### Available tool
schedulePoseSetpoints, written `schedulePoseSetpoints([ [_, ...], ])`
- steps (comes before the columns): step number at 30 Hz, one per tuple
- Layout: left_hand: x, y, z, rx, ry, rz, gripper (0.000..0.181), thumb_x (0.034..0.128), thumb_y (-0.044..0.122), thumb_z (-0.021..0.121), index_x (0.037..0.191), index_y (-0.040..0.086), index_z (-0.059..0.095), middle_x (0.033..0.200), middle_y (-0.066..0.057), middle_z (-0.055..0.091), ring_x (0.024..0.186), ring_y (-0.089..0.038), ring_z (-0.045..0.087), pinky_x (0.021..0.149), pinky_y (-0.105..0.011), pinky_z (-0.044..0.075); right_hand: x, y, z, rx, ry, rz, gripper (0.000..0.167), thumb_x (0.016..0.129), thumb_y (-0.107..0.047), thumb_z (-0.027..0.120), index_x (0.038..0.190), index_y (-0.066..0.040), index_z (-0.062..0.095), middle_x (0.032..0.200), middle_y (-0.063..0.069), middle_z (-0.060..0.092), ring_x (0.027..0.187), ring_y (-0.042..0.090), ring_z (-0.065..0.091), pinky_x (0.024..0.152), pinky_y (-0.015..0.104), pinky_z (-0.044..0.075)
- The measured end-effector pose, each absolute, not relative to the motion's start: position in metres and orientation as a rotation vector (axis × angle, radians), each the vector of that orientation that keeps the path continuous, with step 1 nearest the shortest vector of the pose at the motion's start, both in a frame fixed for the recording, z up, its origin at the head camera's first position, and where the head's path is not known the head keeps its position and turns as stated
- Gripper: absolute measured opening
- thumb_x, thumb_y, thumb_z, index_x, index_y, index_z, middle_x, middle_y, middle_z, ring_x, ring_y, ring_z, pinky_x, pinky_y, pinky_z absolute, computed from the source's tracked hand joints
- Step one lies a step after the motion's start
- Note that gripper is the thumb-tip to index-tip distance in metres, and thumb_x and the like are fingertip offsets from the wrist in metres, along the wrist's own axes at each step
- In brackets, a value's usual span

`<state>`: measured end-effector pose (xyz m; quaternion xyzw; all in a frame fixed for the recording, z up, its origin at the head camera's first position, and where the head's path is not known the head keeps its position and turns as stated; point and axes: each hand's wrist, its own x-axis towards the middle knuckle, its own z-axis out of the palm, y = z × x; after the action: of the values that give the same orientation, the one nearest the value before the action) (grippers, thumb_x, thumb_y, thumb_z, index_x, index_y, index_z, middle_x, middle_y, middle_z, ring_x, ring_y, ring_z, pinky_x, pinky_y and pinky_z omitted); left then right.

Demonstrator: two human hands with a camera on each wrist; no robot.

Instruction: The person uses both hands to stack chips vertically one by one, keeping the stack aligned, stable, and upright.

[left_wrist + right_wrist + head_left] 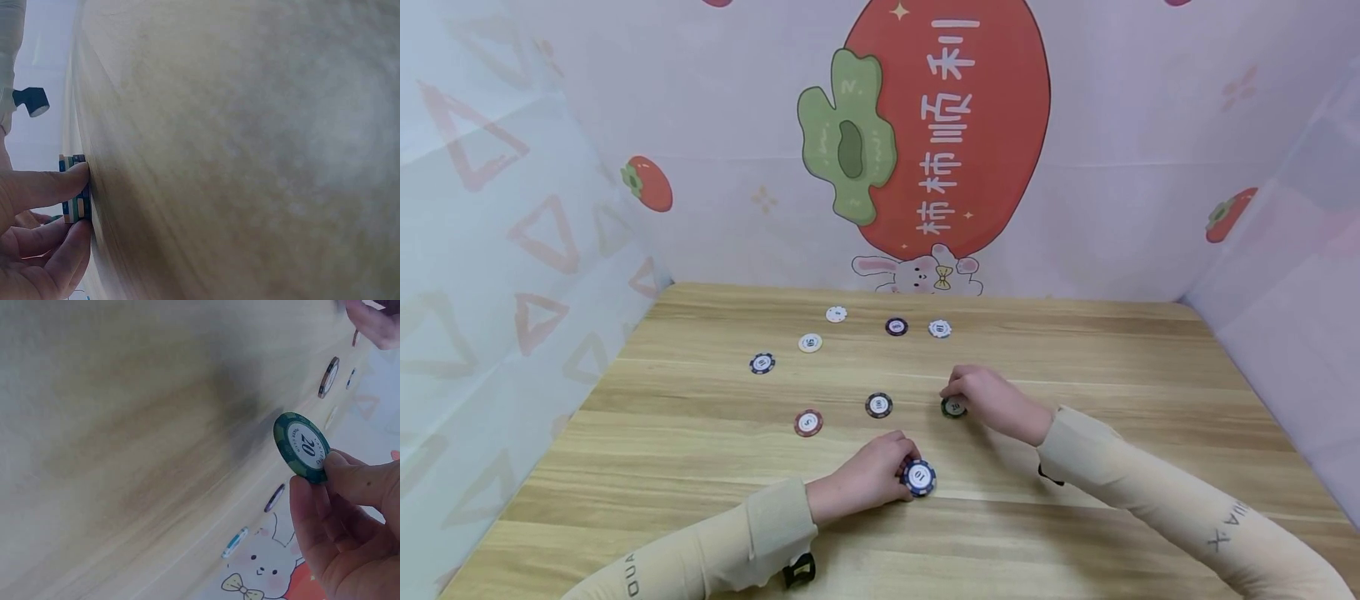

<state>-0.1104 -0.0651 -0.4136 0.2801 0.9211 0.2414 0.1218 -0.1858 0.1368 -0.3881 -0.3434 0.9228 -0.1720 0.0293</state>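
Observation:
My left hand (868, 475) grips a small stack of poker chips (919, 477) at the table's near middle; the top chip is blue and white, marked 10. In the left wrist view, thumb and fingers pinch the sides of this stack (76, 209), which rests on the wood. My right hand (996, 402) pinches a green poker chip (301, 448) marked 20 by its edge, between thumb and fingers. In the right wrist view that chip is tilted. A black chip (878, 405) marked 100 lies flat between the two hands, farther back than the stack.
On the wooden table (1112, 358) lie a red chip (808, 422), a dark blue chip (762, 363), a pale yellow chip (810, 342), a white chip (836, 314), a purple chip (897, 327) and a light blue and white chip (940, 328). A printed cloth (737, 217) hangs behind.

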Motion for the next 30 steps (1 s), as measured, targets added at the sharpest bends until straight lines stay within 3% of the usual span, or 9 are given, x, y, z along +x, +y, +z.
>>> schedulePoseSetpoints([
  [14,-0.110,-0.066,-0.414,0.827,2.687,0.721,0.032,0.0655,0.010,0.078,0.092,0.007,0.061,0.082,0.005,0.050,0.074,-0.004,0.046,0.071,-0.019,0.042,-0.177,0.144,-0.389,-0.755,2.647,-0.951,0.013,0.081,0.001,0.063,0.091,-0.003,0.071,0.088,0.005,0.066,0.073,0.010,0.056,0.060,0.022,0.047],
  [22,-0.110,-0.065,-0.413,0.827,2.680,0.721,0.032,0.0666,0.010,0.078,0.093,0.007,0.061,0.083,0.005,0.050,0.074,-0.004,0.046,0.071,-0.019,0.042,-0.171,0.142,-0.386,-0.543,2.411,-1.162,0.014,0.083,0.001,0.060,0.094,0.003,0.068,0.088,0.011,0.067,0.065,0.012,0.059,0.060,0.034,0.052],
  [30,-0.110,-0.066,-0.414,0.841,2.679,0.730,0.032,0.0665,0.009,0.078,0.094,0.007,0.061,0.083,0.005,0.050,0.074,-0.004,0.046,0.070,-0.019,0.041,-0.163,0.140,-0.387,-0.428,2.240,-1.271,0.016,0.083,0.001,0.061,0.097,0.006,0.066,0.089,0.012,0.067,0.066,0.014,0.061,0.063,0.035,0.053],
])
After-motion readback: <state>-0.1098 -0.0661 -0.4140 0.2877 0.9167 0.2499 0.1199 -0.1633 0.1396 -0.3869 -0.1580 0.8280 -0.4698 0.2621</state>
